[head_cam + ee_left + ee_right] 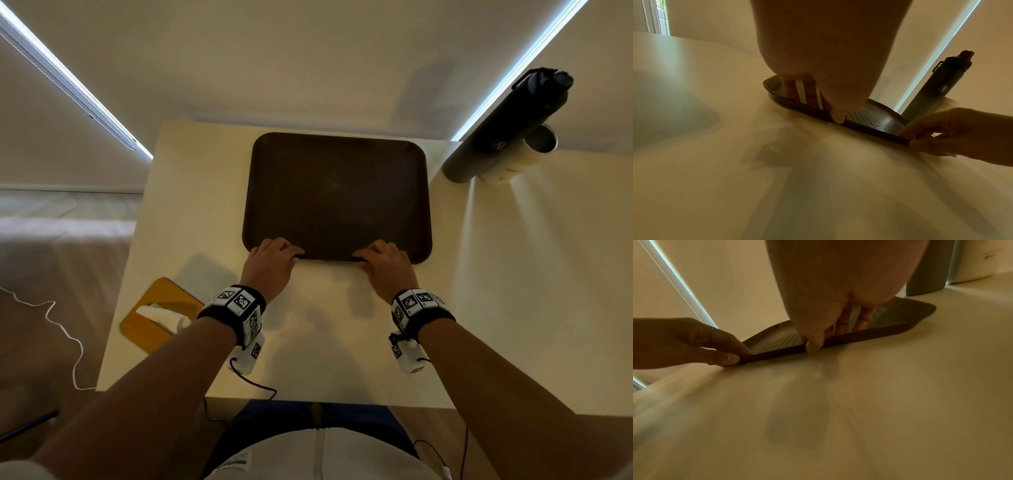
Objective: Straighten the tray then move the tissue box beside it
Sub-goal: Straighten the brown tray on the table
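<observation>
**A:** Item one, largest?

**B:** Table (191, 212), pale top. It carries everything listed below.

**A:** Item two?

**B:** Tray (337, 195), dark brown, rounded corners, textured floor, lying flat toward the far middle of the table. Its edges run nearly parallel to the table's, with perhaps a slight skew left.

**A:** Item three?

**B:** Bottle (507, 126), dark, upright, just off the tray's far right corner, with a pale cup (544, 140) behind it. Close enough to be knocked if that corner swings out.

**A:** Item four?

**B:** Tissue box (161, 308), yellow, one tissue poking out, at the near left of the table, well apart from the tray and partly hidden by the left forearm. Not yet moved.

**A:** The hands?

**B:** Left hand (272, 260) and right hand (387, 260), both on the tray's near rim. In each wrist view the fingers reach over into the tray and the thumb presses the outer edge, so each hand pinches the rim narrowly.

**A:** Step in hand, and how to do it well?

**B:** Straightening, I judge, and close to finished. Keep the tray flat and slide it, do not lift. Turn it in small amounts, one hand easing forward as the other draws back, and check the near rim against the table's front edge. Mind the bottle. Leave bare table at the tray's left for the box.
</observation>
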{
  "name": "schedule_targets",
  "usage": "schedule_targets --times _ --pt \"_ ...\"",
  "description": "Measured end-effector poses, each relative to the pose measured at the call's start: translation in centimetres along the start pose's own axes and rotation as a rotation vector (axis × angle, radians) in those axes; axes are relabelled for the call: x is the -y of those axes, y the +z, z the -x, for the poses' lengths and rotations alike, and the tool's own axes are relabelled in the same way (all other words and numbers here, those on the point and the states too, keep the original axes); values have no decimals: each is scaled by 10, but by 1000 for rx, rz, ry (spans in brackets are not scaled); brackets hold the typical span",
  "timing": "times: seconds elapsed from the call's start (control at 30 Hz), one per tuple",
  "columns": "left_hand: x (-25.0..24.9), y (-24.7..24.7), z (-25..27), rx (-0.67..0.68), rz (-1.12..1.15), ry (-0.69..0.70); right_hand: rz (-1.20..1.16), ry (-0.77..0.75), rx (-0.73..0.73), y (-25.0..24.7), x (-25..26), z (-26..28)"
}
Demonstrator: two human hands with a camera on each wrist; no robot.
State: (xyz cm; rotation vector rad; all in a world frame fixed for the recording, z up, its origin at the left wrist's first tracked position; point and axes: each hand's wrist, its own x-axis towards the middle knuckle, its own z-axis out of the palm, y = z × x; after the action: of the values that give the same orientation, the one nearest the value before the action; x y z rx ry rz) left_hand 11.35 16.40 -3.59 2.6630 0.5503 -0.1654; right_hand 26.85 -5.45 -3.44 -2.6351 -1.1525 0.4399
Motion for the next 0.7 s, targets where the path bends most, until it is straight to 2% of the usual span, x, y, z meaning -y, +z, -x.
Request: schedule_targets --times 0.7 --pt "2 2 2 -8 -13 24 0 15 3 1 3 4"
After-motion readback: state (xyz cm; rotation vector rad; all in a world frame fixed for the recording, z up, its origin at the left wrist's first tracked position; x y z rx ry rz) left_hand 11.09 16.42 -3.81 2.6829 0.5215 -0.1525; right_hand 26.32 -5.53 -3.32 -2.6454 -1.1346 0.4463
